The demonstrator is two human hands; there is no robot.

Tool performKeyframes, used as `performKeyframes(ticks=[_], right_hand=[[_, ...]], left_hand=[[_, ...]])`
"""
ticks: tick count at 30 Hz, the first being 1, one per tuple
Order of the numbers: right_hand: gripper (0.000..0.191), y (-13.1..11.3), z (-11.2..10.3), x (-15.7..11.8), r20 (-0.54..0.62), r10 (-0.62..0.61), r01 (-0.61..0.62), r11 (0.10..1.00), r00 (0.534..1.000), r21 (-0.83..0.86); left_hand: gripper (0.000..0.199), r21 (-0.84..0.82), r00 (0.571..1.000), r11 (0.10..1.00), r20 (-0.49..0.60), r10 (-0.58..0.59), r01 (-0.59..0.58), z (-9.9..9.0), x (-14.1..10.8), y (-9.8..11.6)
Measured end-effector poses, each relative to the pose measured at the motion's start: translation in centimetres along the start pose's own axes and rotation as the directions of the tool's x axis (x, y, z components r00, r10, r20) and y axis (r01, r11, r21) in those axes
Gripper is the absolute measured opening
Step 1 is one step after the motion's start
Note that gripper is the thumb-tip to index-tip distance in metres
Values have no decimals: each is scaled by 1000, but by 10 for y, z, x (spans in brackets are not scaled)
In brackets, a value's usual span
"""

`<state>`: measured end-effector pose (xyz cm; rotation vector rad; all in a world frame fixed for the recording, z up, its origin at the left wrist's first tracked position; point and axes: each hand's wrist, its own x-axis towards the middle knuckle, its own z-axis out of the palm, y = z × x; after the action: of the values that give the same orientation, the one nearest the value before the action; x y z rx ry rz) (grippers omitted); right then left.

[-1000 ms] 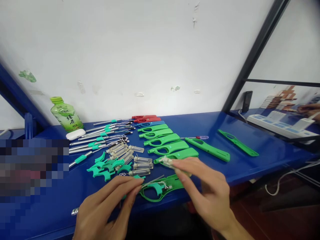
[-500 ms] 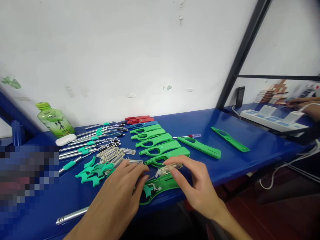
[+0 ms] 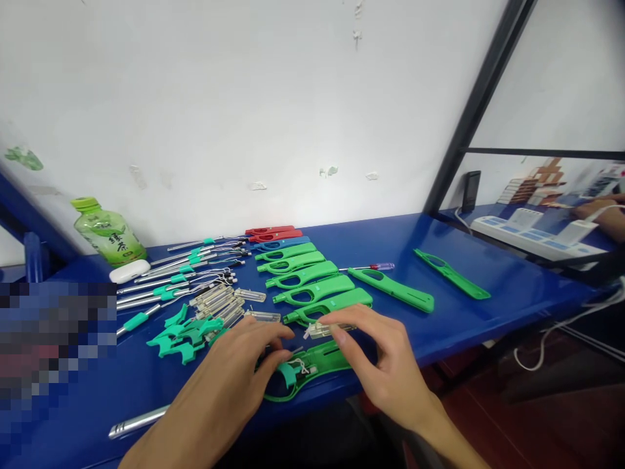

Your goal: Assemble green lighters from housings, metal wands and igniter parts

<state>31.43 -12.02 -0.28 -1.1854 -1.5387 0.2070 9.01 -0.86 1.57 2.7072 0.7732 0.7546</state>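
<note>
My right hand (image 3: 378, 358) pinches a clear plastic lighter fuel tank (image 3: 318, 330) between thumb and fingers, above an open green lighter shell half (image 3: 325, 357). In the shell lie a teal trigger (image 3: 289, 374) and white wires (image 3: 305, 366). My left hand (image 3: 239, 365) is closed at the shell's left end, fingertips and thumb close together; what they hold is hidden. A metal lighter tube (image 3: 139, 422) sticks out from under my left forearm. Left of that hand lie loose teal triggers (image 3: 188, 335) and a heap of clear fuel tanks (image 3: 217, 303).
Behind my hands runs a row of green, blue and red lighter shells (image 3: 312, 290). Metal tubes with wires (image 3: 170, 283) lie to the left, near a green bottle (image 3: 110, 234) and a white case (image 3: 129, 271). A screwdriver (image 3: 381, 266) and more shell halves (image 3: 452, 273) are at right.
The fuel tank in my right hand has tilted and shifted slightly. My left fingers have moved slightly, and the shell's left end with its trigger shows more.
</note>
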Motion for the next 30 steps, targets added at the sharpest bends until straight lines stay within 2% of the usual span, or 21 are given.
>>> performKeyframes(ticks=[3, 8, 14, 19, 30], right_hand=[[18, 0, 1, 0, -1, -19, 19, 1000, 1000, -12], [19, -1, -1, -1, 4, -9, 9, 1000, 1000, -2], [16, -1, -2, -1, 26, 25, -26, 999, 999, 32], [14, 2, 0, 1, 55, 46, -49, 998, 997, 42], [14, 3, 1, 2, 33, 25, -27, 997, 999, 69]], left_hand=[[23, -19, 999, 1000, 27, 25, -24, -1, 2, 0], [36, -45, 998, 998, 44, 45, -43, -1, 0, 6], [23, -49, 999, 999, 50, -10, 12, -7, -1, 14], [21, -44, 999, 998, 35, -41, 43, -7, -3, 15], [20, -83, 999, 996, 51, -13, 17, -9, 1, 18]])
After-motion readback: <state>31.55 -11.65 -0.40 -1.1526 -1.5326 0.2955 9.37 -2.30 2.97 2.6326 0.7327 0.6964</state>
